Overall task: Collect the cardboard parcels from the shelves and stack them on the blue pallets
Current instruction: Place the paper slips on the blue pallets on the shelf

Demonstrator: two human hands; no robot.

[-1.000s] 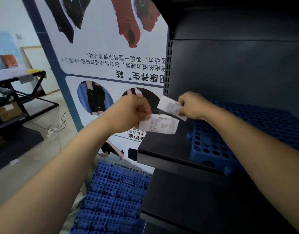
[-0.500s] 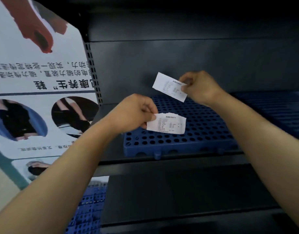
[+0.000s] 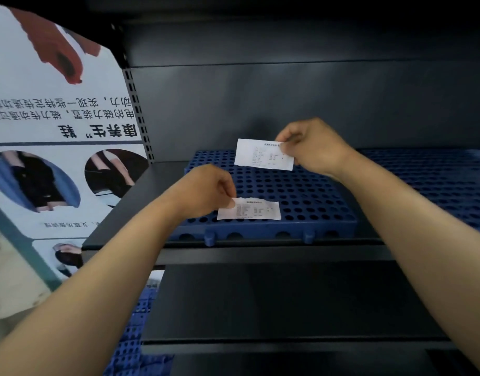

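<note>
A blue perforated pallet (image 3: 309, 196) lies on a dark metal shelf (image 3: 141, 202) in front of me. My left hand (image 3: 206, 189) pinches a small white printed paper slip (image 3: 251, 210) that rests low over the pallet's front part. My right hand (image 3: 312, 145) pinches a second white slip (image 3: 262, 154), held a little above the pallet's rear. A second blue pallet (image 3: 434, 180) lies on the same shelf to the right. No cardboard parcel is in view.
A lower dark shelf (image 3: 274, 302) juts out below. Another blue pallet (image 3: 135, 337) lies on the floor at lower left. A large printed poster board (image 3: 57, 147) stands left of the shelf's perforated upright (image 3: 137, 112).
The view has swung right from the poster to face the shelf. My hands have drawn apart: the left slip has dropped to the pallet's front, the right slip is now level over the rear.
</note>
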